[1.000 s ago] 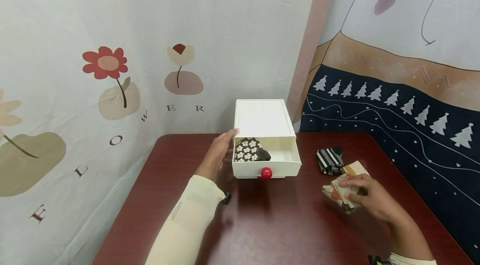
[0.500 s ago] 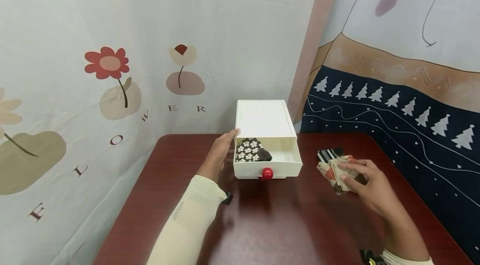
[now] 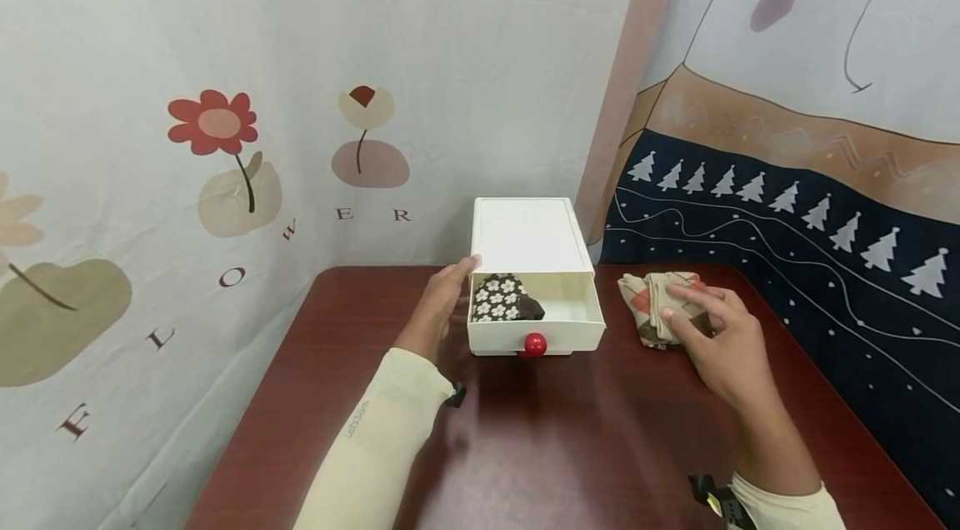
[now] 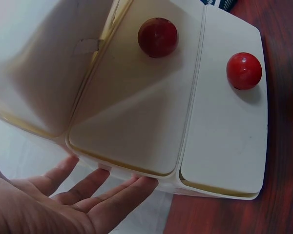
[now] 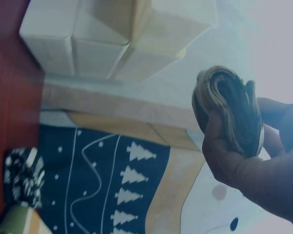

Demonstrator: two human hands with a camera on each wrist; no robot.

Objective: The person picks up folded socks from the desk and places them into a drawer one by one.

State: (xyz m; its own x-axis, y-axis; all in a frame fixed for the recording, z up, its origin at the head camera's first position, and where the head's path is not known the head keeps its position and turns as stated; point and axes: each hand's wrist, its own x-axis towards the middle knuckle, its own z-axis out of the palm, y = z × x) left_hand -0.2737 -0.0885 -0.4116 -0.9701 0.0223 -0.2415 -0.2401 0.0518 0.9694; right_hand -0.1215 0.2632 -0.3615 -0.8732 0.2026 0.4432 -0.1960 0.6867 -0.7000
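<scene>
My right hand (image 3: 726, 342) pinches a folded pair of beige and orange patterned socks (image 3: 652, 309) between thumb and fingers. In the right wrist view the rolled layers of the beige socks (image 5: 227, 105) show, held up well above the table. My left hand (image 3: 435, 309) lies along the left side of a white drawer unit (image 3: 528, 234), its thumb by the top edge. The left wrist view shows the fingers (image 4: 119, 200) fairly straight, their tips against the unit's side. The top drawer (image 3: 495, 340) is pulled out and holds a dark flower-patterned sock bundle (image 3: 497, 298).
Black and white socks (image 5: 24, 178) lie on the table, hidden in the head view behind the raised pair. Beside them is a green, white and orange striped item (image 5: 22, 222). Lower drawers carry red knobs (image 4: 244, 70). Printed cloth walls (image 3: 465, 80) border the dark red table (image 3: 585, 447).
My right hand has lifted the beige socks up and away from me, leftward, now covering the black and white pair in the head view. My left hand stays at the drawer unit.
</scene>
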